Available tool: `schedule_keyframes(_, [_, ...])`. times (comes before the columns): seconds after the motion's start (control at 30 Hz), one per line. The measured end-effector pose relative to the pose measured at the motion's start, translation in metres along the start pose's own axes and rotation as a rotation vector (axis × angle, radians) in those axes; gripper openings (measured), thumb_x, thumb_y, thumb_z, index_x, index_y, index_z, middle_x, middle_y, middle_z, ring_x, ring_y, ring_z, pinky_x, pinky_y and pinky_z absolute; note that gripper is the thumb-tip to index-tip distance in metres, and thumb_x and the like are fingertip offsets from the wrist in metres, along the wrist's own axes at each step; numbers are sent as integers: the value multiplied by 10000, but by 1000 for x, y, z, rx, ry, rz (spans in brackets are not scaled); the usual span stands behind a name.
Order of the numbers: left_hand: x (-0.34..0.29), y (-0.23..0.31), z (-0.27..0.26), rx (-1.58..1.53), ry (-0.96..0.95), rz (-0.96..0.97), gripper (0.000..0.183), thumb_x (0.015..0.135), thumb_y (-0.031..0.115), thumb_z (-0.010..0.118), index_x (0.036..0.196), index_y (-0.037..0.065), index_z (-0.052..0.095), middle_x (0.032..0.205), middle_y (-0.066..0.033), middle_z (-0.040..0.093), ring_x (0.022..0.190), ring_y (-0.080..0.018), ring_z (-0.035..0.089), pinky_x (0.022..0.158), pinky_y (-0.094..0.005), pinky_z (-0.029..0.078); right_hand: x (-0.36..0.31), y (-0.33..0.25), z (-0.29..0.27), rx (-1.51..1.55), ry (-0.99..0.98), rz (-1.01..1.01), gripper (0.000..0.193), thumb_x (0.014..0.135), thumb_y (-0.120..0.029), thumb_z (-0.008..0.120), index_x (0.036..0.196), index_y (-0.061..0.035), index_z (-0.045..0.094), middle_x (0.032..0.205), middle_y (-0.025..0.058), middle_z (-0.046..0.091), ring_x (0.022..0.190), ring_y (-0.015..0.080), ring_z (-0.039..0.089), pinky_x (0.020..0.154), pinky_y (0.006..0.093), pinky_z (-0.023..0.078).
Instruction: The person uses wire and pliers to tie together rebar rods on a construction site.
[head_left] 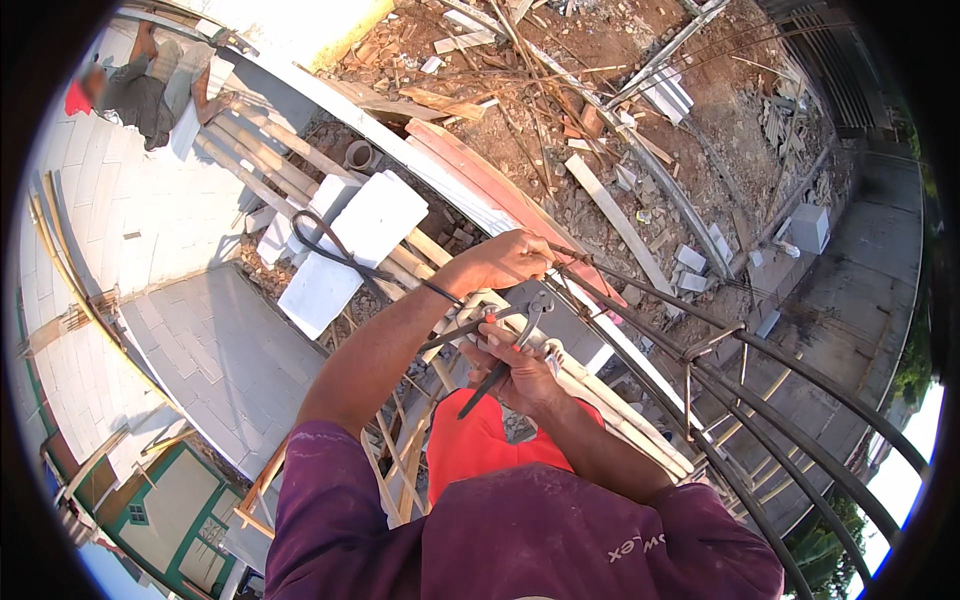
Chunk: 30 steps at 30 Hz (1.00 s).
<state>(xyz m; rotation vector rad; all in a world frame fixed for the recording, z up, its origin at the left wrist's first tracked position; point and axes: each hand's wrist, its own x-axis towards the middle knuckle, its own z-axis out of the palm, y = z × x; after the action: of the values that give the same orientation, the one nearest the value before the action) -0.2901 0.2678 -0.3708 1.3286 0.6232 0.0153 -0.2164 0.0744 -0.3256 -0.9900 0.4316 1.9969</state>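
I see dark round steel rebar [640, 290] running in long bent lines from my hands. My left hand [508, 258] is clenched on the rebar's near end, thin black tie wire [335, 250] looping off beside it. Just below the rebar, my right hand [522, 378] grips metal pincers [515, 345] with dark handles, fingers closed around them.

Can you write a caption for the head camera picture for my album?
High above a building site, left hand grips steel bars while right hand works pincers.
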Motion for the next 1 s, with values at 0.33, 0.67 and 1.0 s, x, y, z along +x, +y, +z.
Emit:
schedule_keyframes(0.33, [-19,16,-4,32,-11,-204,375,1009,329,574,1042,-36,654,835,-49,661,785,-106,596,734,-294,527,40,0,13,75,143,-215,468,920,23,510,1348,-166,496,1365,92,558,1140,264,648,777,433,570])
schedule_keyframes(0.67, [-5,6,-14,204,-53,77,312,958,194,612,1181,-19,662,999,-123,728,888,-141,672,743,-305,545,42,-2,34,97,55,-151,665,944,-42,500,1542,-221,269,1533,40,403,1316,240,486,993,485,475])
schedule_keyframes(1.0, [-10,25,-7,219,42,32,193,927,142,589,945,-50,599,769,-101,633,629,-151,592,584,-341,510,61,8,53,224,226,-286,277,995,-89,534,1248,-198,502,1257,9,571,1140,206,577,910,505,504])
